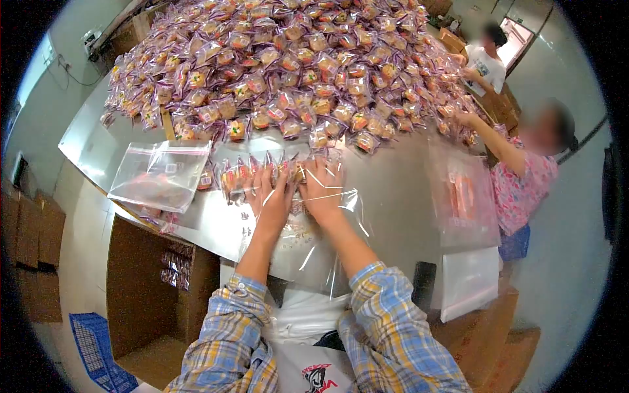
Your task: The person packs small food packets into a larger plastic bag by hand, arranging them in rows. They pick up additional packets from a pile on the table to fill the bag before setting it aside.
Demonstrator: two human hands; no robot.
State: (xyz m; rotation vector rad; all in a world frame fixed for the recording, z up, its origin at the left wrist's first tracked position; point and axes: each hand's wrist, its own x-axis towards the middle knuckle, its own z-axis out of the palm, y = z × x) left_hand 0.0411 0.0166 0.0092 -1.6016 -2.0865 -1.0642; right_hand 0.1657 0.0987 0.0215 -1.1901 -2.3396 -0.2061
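Observation:
Both my forearms reach into a large clear plastic bag (298,245) lying on the steel table. At its far end, a row of small wrapped cakes (229,180) stands side by side inside the film. My left hand (270,200) rests on this row with fingers stretched apart over the wrappers. Close beside it, my right hand (321,190) lies with extended fingers over the right end of the row, partly behind shiny film. Printed lettering shows on the bag below my hands.
A large heap of purple-wrapped cakes (282,59) covers the table's far side. Clear bags (160,173) lie left, more bags (462,196) right. An open carton (147,288) and blue crate (98,354) stand below left. Two people (527,170) work at the right.

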